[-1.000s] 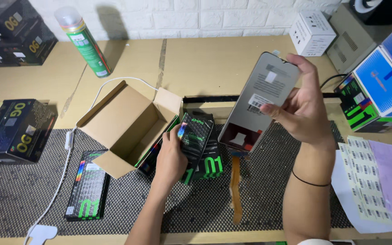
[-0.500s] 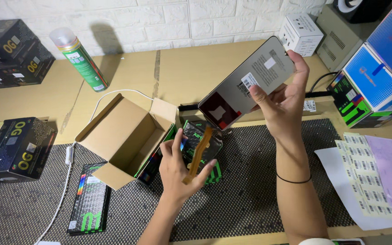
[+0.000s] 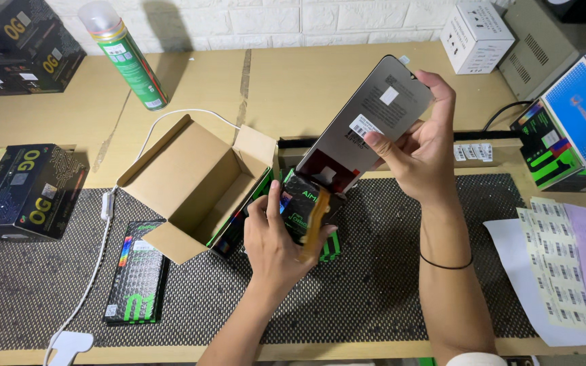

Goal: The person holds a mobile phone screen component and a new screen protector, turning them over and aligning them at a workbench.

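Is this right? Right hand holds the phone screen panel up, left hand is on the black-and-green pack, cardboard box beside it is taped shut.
Not quite. The head view shows the cardboard box open, flaps spread, not taped shut. The rest holds: the right hand holds the phone screen panel up, and the left hand is on the black-and-green pack.

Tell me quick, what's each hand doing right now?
Left hand: closed on a small black and green packet, over the dotted mat.
Right hand: holding the phone screen panel tilted, its orange ribbon cable hanging down.
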